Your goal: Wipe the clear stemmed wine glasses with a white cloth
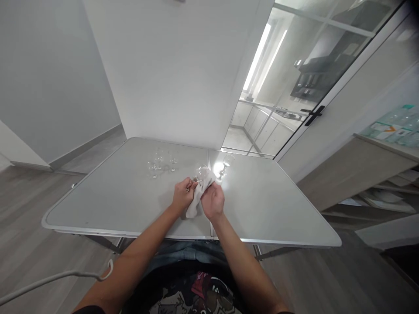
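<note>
Near the middle of the table, my left hand point(183, 193) is closed on the stem end of a clear wine glass point(200, 172), which tilts away from me. A white cloth point(195, 203) hangs from between my hands and lies against the glass. My right hand point(213, 199) is closed around the cloth at the right side of the bowl; its fingertips are hidden. Just beyond my right hand, another wine glass point(228, 162) stands upright on the table. To the left, several clear glasses point(159, 156) are grouped on the tabletop.
The grey folding table point(108, 192) has a metal rim and a seam down its middle. A white wall panel point(176, 78) rises behind it. To the right are a glass door with a black handle point(314, 115) and a wooden shelf unit point(366, 170) bearing plastic bottles point(394, 126).
</note>
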The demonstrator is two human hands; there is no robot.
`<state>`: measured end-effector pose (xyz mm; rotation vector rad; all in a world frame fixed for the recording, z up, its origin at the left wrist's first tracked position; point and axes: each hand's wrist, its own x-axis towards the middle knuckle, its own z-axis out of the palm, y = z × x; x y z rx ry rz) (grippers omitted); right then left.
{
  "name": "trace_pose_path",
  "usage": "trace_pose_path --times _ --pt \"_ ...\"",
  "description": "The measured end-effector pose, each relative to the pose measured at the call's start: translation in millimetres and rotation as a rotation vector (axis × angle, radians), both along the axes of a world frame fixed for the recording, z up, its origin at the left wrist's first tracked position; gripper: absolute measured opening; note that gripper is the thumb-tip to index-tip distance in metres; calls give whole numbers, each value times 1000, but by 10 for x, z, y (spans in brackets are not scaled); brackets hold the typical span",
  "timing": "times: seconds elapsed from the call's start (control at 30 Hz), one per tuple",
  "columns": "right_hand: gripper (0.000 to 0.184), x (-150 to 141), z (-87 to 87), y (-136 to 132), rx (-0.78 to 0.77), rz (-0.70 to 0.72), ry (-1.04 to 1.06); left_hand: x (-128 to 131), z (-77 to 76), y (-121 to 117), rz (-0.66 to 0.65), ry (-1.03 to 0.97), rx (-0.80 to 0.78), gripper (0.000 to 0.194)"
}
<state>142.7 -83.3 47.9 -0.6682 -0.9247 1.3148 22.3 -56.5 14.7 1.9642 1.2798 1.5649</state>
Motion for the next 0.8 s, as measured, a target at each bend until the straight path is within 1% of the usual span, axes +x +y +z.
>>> trace_pose_path --times 0.07,0.1,0.2,0.3,0.4,0.47,0.53,0.6,0.67,0.73,0.8 --pt "26 -28 -75 -13 9 -28 -32 0 -3 2 2 26 -9 35" --pt "22 -22 -113 1 15 -47 -73 2 -7 5 -8 44 -17 33" --pt "23 52 -178 77 49 -84 -259 10 -22 21 -49 84 -59 23" --pt "24 151 -156 155 84 -79 -367 4 -37 40 -137 122 -86 16" --pt "24 239 -121 208 83 -53 -429 -12 -73 57 -228 198 -103 18" --pt "23 291 -123 229 61 -42 -483 -15 -115 70 -241 269 -124 19" --pt "19 337 -140 238 21 -30 -532 -5 -161 83 -224 355 -122 20" --pt "20 371 -161 238 -21 14 -508 20 -191 91 -186 431 -82 21" --pt "24 384 -178 237 -52 64 -407 50 -191 88 -141 466 -44 19" --pt "27 378 -196 240 -79 64 -294 70 -156 73 -82 434 -45 15" --pt "26 367 -218 247 -104 11 -226 68 -99 53 -19 326 -70 15"
